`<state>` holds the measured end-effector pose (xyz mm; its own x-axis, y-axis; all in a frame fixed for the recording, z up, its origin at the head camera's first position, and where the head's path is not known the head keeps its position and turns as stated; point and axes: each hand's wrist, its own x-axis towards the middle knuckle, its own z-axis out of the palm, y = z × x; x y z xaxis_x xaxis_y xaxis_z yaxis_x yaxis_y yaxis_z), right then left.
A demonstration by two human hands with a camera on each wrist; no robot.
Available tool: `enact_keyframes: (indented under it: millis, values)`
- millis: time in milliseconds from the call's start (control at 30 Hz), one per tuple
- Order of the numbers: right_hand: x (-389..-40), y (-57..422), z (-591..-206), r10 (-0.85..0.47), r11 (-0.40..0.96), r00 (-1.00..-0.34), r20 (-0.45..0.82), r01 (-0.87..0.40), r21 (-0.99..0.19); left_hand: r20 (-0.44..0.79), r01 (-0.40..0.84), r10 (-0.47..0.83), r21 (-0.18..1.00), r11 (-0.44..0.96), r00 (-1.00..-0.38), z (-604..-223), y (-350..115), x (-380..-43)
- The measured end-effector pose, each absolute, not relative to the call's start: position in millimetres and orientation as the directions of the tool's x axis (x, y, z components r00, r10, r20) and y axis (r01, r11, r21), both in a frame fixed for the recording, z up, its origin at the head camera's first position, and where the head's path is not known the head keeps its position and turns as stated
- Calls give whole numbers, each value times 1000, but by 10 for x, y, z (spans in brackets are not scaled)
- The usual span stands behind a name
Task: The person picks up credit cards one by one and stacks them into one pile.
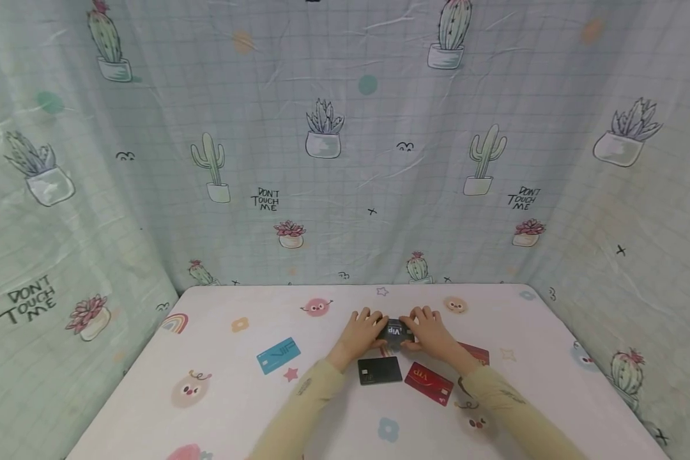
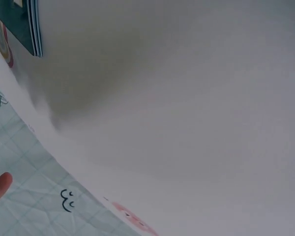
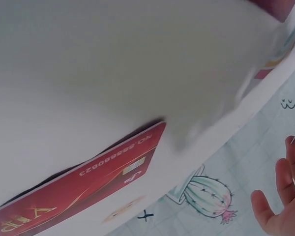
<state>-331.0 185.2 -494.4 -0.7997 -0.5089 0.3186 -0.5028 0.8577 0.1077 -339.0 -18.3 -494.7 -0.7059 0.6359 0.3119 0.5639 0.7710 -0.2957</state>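
Vip card pinched at both ends

Just beyond the black card, the left hand and right hand grip opposite ends of the dark Vip card; whether it clears the surface is hard to tell. Right of the black card lies the near red card; farther right, the right forearm partly covers the second red card. Uneven finger pressure could twist the Vip card loose onto the black card; a dipping forearm could drag the second red card.

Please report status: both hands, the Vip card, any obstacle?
Left hand, right hand: gripping opposite sides. Dark Vip card: between them. Black card nearby; no obstruction visible.
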Motion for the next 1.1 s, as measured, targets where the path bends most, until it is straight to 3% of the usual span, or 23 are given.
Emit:
enact_keyframes:
  millis: [367, 767, 1100]
  values:
    - [-3198, 1821, -4893, -516, 845, -759, 398, -527, 90, 368, 561, 647, -322, 762, -668, -4895, -232, -3267]
    - [-3015, 1743, -4882, -486, 855, -777, 400, -517, 34, 403, 576, 654, -312, 755, -640, -4870, -292, -3070]
    - [-2890, 1690, -4908, -516, 831, -750, 414, -555, 28, 380, 567, 652, -322, 758, -656, -4861, -354, -2918]
